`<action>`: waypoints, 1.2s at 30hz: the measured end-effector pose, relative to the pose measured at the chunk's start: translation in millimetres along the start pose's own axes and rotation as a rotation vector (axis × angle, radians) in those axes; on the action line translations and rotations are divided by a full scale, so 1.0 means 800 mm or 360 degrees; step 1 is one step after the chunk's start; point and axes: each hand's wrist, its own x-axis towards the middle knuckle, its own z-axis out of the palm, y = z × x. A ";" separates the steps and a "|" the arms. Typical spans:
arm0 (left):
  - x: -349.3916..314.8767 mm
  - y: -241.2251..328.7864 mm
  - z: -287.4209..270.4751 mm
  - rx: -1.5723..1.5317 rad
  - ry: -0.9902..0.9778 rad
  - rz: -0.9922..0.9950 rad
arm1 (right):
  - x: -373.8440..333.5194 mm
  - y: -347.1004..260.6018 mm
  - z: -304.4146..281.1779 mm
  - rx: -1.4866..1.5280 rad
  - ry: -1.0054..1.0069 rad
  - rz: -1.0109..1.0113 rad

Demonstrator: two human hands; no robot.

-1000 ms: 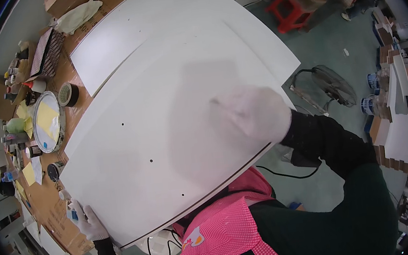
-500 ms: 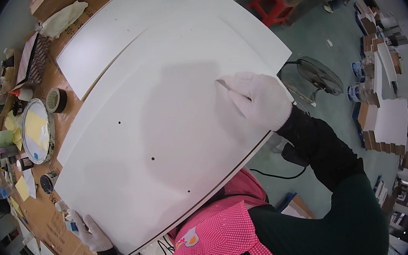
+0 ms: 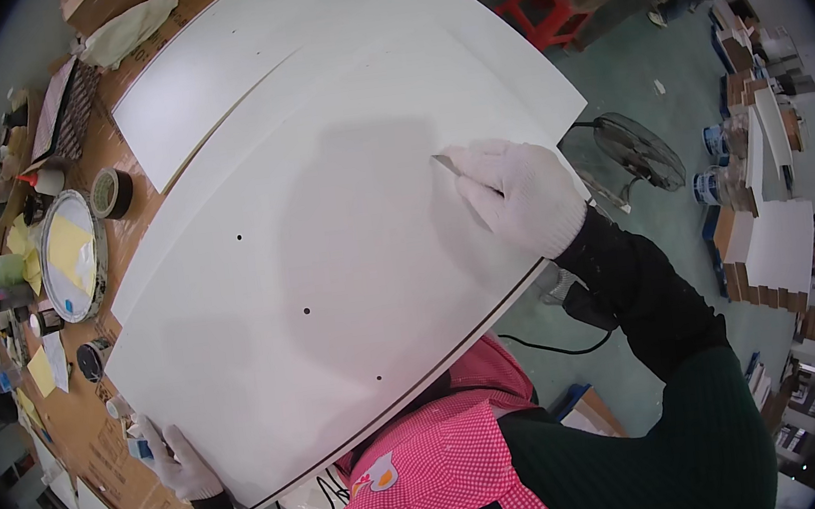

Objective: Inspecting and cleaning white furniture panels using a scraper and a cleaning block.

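A large white panel (image 3: pixel 240 374) with several small dark holes lies in front of me, its long near edge by my apron. My right hand (image 3: pixel 522 196), in a white knitted glove, is closed in a pinch over the panel's right part. From its fingertips sticks a small thin grey piece (image 3: pixel 441 161), close to the white surface; I cannot make out its exact kind. At the near left corner, my gloved left hand (image 3: pixel 178 467) rests along the panel's edge, its visible fingers stretched and apart. A small blue-and-white item (image 3: pixel 138 448) is beside those fingers.
Another white panel (image 3: pixel 169 106) lies farther back on the brown-covered table (image 3: pixel 134 457). Along the left are a tape roll (image 3: pixel 111 194), a round lid (image 3: pixel 73 257) with yellow paper and several bottles. On the right floor stand a fan (image 3: pixel 637 150) and a red stool (image 3: pixel 541 13).
The view has shifted slightly. My right hand keeps its pinch and stays over nearly the same spot; my left hand stays at the panel's edge.
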 end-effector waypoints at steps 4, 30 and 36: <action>0.002 0.010 0.001 0.0087 -0.0009 0.0045 | -0.008 0.036 -0.021 -0.0097 0.0194 0.0049; 0.003 0.008 -0.002 -0.0207 -0.0112 0.0051 | -0.154 -0.039 0.025 -0.0199 0.0058 0.0179; 0.007 0.006 0.006 -0.0250 -0.0123 0.0047 | -0.174 0.119 -0.040 -0.0576 0.0714 0.0848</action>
